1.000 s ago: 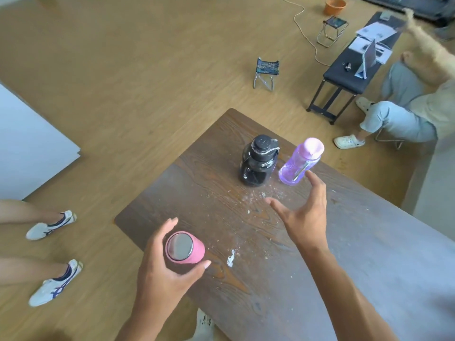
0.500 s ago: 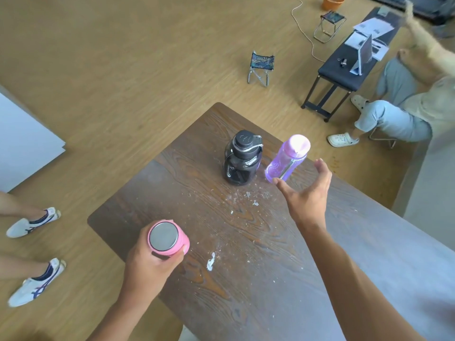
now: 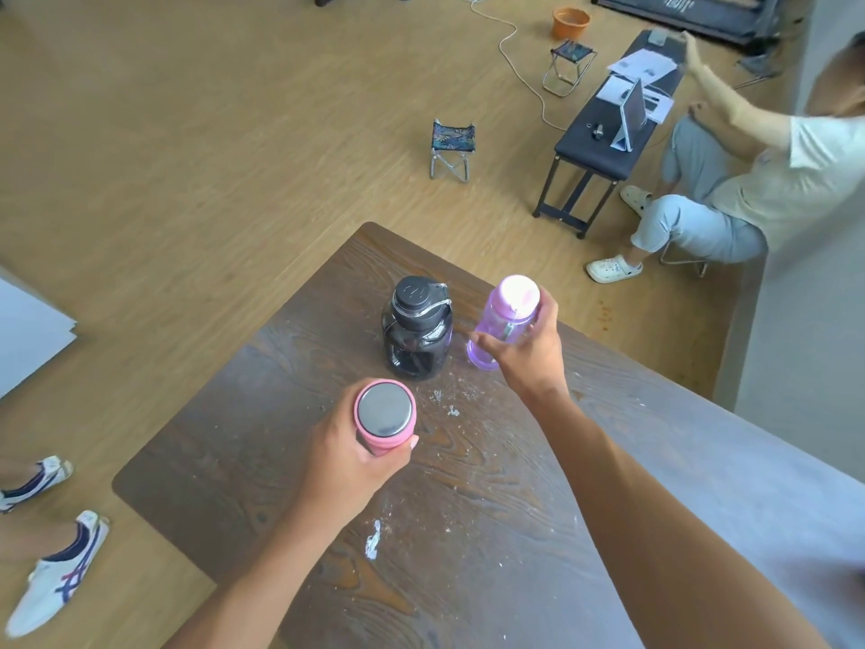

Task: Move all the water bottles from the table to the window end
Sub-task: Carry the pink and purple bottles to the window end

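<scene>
Now the left hand point(image 3: 348, 454) wraps the pink bottle point(image 3: 385, 418) above the table point(image 3: 491, 531); the right hand point(image 3: 526, 351) curls round the purple bottle point(image 3: 503, 320), right of the heavier-looking black jug point(image 3: 416, 330).

An open indoor room with a bare wood-look floor, set up loosely as a shared work or activity space.

A worn dark wooden table point(image 3: 491, 508) stands on the wide floor point(image 3: 210, 133). Two small folding stools point(image 3: 451, 149) sit apart on it, near a low black bench point(image 3: 608, 133) that carries papers point(image 3: 643, 65) and a propped tablet point(image 3: 632, 117). A cable point(image 3: 515, 53) trails across the floor past an orange bowl point(image 3: 570, 22). A seated person point(image 3: 749, 180) reaches over the bench.
</scene>
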